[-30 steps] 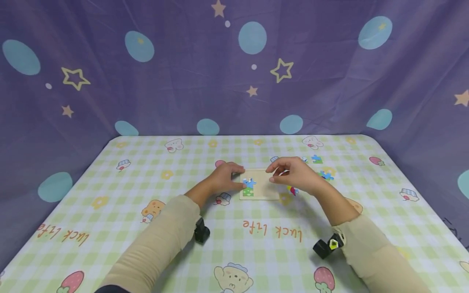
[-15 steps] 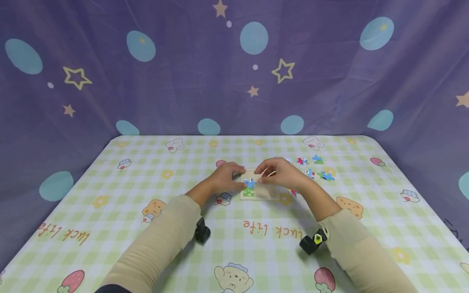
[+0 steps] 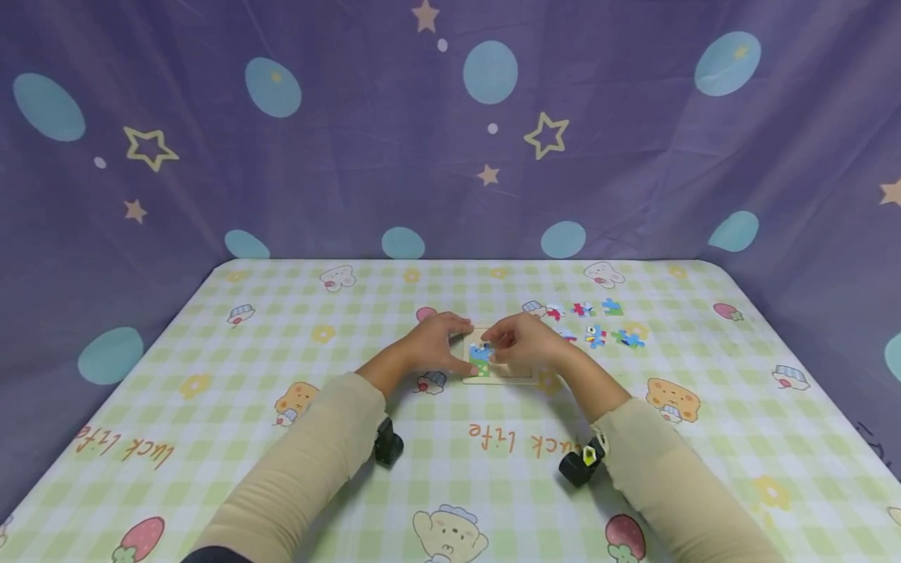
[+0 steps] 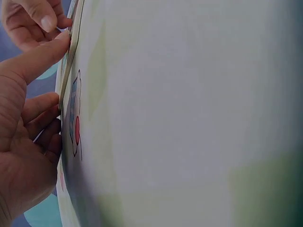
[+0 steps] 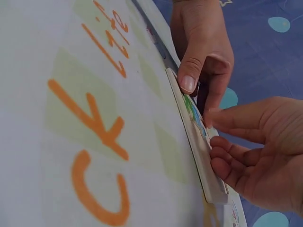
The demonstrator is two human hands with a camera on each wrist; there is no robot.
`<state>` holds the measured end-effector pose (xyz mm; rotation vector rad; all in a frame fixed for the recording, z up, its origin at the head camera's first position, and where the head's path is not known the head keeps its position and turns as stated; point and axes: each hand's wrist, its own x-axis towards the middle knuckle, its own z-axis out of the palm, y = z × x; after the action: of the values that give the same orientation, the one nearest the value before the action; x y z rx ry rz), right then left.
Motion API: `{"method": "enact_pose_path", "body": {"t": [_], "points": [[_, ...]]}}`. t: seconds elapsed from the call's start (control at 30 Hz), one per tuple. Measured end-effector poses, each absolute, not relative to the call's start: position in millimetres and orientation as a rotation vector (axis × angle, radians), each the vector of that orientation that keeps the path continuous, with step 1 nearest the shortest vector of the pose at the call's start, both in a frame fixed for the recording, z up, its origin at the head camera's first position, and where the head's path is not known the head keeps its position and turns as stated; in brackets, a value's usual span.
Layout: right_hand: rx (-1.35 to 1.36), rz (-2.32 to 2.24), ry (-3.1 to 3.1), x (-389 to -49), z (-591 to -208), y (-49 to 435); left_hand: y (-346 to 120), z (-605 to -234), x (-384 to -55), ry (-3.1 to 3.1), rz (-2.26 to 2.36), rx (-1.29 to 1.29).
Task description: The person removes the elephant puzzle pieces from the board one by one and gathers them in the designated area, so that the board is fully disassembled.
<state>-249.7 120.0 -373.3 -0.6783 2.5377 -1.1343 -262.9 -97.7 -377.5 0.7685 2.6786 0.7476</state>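
Observation:
A shallow wooden puzzle tray (image 3: 512,381) lies on the table in the head view, with blue and green jigsaw pieces (image 3: 481,358) along its left side. My left hand (image 3: 429,344) holds that side, the thumb over the near part and the fingers at the far rim. In the left wrist view, the thumb and fingertips touch the tray's edge (image 4: 67,71). Above the pieces, my right hand (image 3: 528,340) brings thumb and forefinger together on a small puzzle piece, mostly hidden by the fingers. The right wrist view shows both hands meeting over the tray (image 5: 191,142).
Several loose jigsaw pieces (image 3: 595,337) lie to the right of the tray, among them a blue-green one (image 3: 612,306) at the back. A checked, printed cloth (image 3: 317,485) covers the table. Behind it hangs a purple curtain (image 3: 338,180).
My right hand has moved left across the tray to the pieces on its left side, uncovering loose pieces on the table. The left hand stays at the tray, its thumb slightly nearer the front edge.

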Motion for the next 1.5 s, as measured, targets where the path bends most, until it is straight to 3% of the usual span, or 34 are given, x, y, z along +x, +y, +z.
{"method": "enact_pose_path", "body": {"t": [0.4,1.5], "points": [[-0.672,-1.052,2.645,-249,-376,110,-96,-376,-261,2.677,0.759,0.772],[-0.51,-1.497,2.587,-240,-371,122,-97,-377,-263,2.668,0.755,0.734]]}}
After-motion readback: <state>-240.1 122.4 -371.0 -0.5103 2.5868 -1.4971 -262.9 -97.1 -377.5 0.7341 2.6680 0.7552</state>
